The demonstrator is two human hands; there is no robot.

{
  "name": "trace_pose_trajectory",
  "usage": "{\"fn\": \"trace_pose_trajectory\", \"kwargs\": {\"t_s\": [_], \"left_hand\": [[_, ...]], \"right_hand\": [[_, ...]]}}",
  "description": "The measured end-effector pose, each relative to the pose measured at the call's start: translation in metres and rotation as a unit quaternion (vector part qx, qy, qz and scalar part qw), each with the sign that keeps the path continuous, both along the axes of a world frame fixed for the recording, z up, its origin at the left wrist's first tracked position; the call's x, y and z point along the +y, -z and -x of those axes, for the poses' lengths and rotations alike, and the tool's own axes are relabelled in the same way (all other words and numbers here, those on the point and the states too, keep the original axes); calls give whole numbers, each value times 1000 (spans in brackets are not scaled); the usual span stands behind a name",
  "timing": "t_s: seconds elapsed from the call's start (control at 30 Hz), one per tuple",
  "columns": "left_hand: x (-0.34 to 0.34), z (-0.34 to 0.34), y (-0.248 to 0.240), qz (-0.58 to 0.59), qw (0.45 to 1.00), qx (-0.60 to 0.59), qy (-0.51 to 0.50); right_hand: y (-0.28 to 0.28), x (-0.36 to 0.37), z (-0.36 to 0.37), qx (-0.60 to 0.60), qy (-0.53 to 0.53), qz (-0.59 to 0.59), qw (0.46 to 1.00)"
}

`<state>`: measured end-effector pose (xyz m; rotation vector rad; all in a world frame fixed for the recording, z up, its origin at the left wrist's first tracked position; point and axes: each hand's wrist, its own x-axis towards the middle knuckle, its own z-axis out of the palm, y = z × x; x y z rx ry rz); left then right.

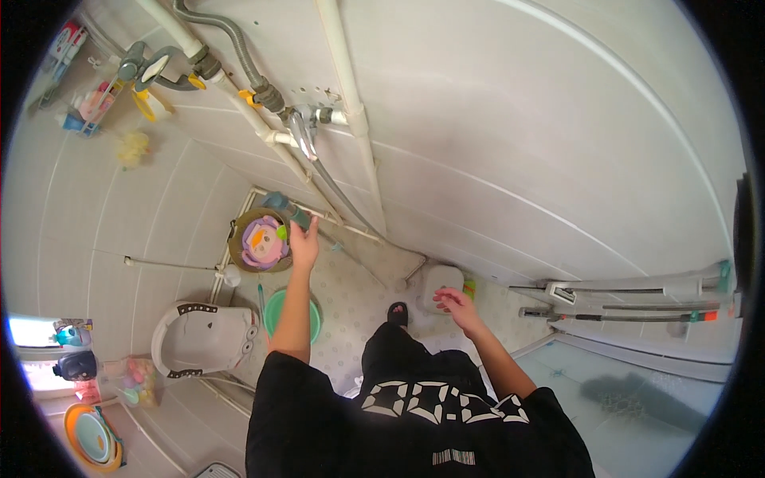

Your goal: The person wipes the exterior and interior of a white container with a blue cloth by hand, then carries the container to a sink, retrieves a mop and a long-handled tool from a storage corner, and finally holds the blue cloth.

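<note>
My left hand (304,245) is stretched toward the far corner, its thumb and fingers around a long-handled tool. The tool has a blue-grey translucent end (285,209), and its thin shaft (357,263) slants down toward the floor. What kind of tool it is, I cannot make out. Just below that end lies an olive basin (236,243) with a pink and purple cartoon-faced item (265,241) in it. My right hand (455,306) hangs free over a white lidded container (443,280), fingers loosely bent and apart, nothing in them.
A green basin (315,319) stands on the floor beside my left forearm. To its left is a white toilet (209,338). Pipes and a metal tap (304,135) run along the far wall. Long-handled tools (621,315) hang at right, over a bluish glass panel (629,390).
</note>
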<state>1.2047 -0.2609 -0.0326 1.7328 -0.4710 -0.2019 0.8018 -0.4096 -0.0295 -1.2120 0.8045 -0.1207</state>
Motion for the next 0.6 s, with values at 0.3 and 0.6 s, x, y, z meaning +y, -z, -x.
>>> {"fn": "trace_pose_trajectory", "kwargs": {"t_s": [0.3,0.6], "left_hand": [[27,84,-107,143,985,-87,43],[-22,238,-220,254,963,-64,64]], "right_hand": [[25,30,98,36,38,-1,999],[23,66,197,-7,140,7,990]]}}
